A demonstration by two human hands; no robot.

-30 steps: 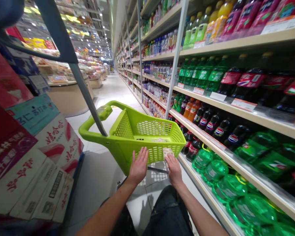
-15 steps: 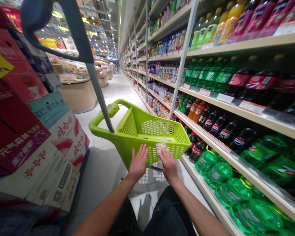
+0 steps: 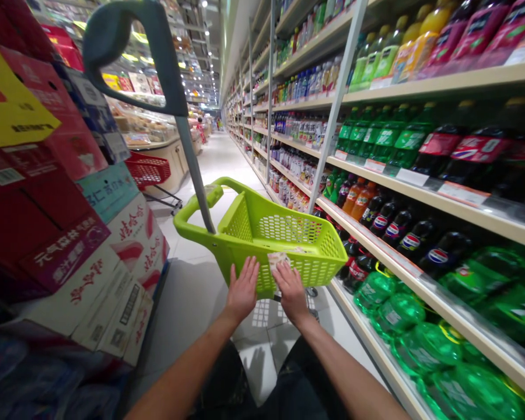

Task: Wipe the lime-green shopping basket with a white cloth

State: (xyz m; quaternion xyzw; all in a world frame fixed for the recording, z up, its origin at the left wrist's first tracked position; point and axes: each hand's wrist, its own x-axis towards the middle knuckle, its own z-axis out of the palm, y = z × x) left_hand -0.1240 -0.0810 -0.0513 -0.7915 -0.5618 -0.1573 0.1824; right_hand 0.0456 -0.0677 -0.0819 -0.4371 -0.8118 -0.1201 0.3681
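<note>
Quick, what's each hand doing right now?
Left hand: open, fingers extended, at the green basket's side.
Right hand: holding a patterned cloth against that side, fingers fairly flat.

The right fingers [image 3: 285,274] cover part of a pale, patterned, squarish cloth [image 3: 277,259]; whether gripped or pressed cannot be told. At ten o'clock, the left edge cuts a yellow printed sign [image 3: 15,108], and stacked teal and blue cardboard cartons [image 3: 109,189] hide part of a red lattice plastic basket [image 3: 152,168]. At eight o'clock, bluish plastic packs [image 3: 39,379] blur.
</note>
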